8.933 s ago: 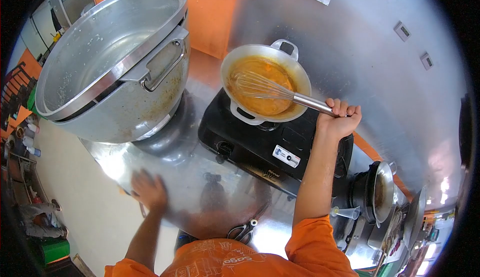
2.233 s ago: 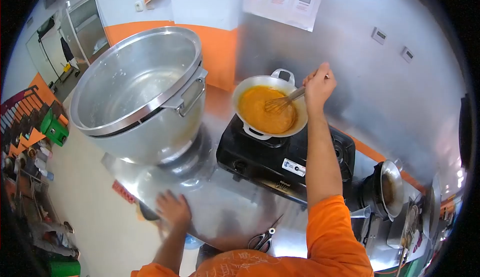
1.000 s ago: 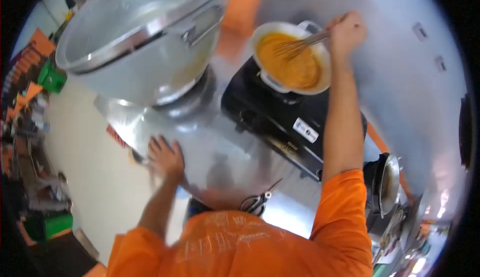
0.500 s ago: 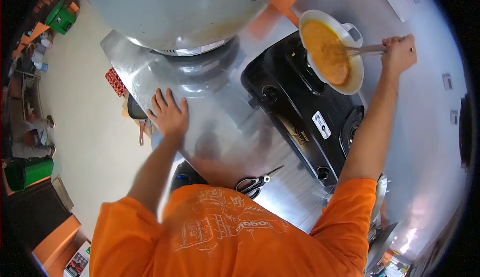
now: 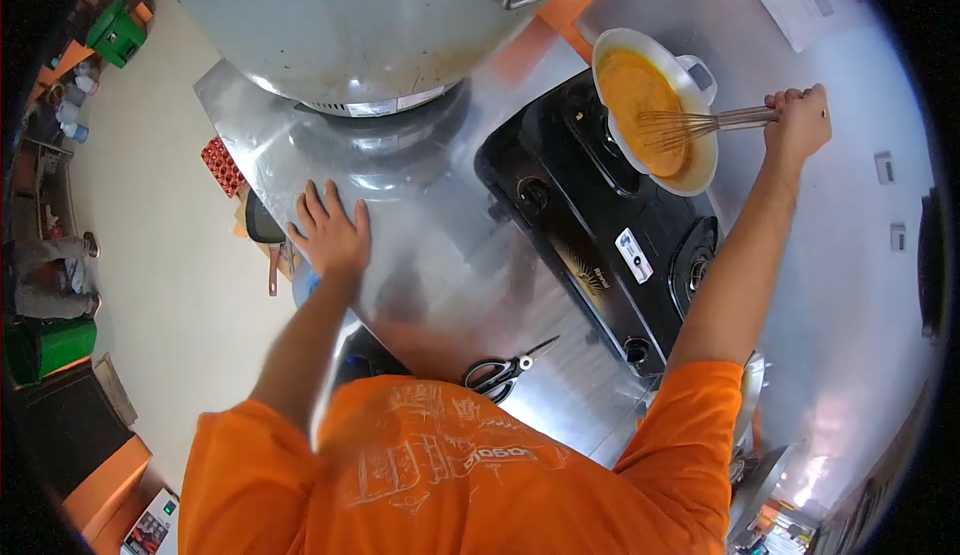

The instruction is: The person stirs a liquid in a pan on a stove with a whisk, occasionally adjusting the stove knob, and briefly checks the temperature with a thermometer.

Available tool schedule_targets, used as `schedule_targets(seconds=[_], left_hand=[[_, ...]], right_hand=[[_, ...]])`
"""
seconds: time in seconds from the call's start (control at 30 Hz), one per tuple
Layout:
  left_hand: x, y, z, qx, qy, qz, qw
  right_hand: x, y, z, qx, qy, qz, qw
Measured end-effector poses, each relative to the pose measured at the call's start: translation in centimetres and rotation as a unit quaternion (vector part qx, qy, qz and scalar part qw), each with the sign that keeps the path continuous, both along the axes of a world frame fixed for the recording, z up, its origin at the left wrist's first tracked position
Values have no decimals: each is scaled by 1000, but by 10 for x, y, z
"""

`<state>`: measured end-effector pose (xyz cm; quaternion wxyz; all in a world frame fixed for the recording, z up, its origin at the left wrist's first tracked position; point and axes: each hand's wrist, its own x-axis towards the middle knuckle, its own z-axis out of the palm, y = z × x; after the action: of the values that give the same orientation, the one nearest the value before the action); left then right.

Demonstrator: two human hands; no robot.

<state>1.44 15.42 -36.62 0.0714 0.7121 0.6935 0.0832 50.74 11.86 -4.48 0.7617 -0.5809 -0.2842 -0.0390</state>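
Observation:
A metal wire whisk [image 5: 735, 120] has its handle inside the closed fingers of my right hand [image 5: 799, 125]. Its wires rest in an orange liquid [image 5: 640, 95] that partly fills a white wok-like pan [image 5: 705, 160]. The pan sits over the far burner of a black gas stove [image 5: 560, 165]. My left hand [image 5: 336, 235] lies flat on the steel table [image 5: 430, 255] with its fingers spread, holding nothing. Black-handled scissors [image 5: 500, 373] lie on the table close to my shirt.
A large grey metal appliance [image 5: 350, 40] stands at the table's far side. Past the left edge are a red egg tray [image 5: 222, 167] and a dark pan [image 5: 262, 220]. Green bins [image 5: 116, 33] and another person's legs [image 5: 60, 275] show at far left.
The whisk has shifted left within the pan, and its wires now show clearly instead of blurred. My left hand stays flat on the table. The whole view has moved slightly.

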Motion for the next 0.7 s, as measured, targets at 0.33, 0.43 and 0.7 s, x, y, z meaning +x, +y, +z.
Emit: schedule_targets(seconds=[0.33, 0.43, 0.7], left_hand=[[1, 0, -2, 9, 10, -4, 1000], [2, -1, 3, 0, 17, -1, 1000], [3, -3, 7, -18, 21, -18, 999]], right_hand=[[-33, -8, -19, 77, -14, -85, 993], [-39, -26, -9, 53, 21, -76, 995], [-34, -9, -37, 145, -7, -88, 985]])
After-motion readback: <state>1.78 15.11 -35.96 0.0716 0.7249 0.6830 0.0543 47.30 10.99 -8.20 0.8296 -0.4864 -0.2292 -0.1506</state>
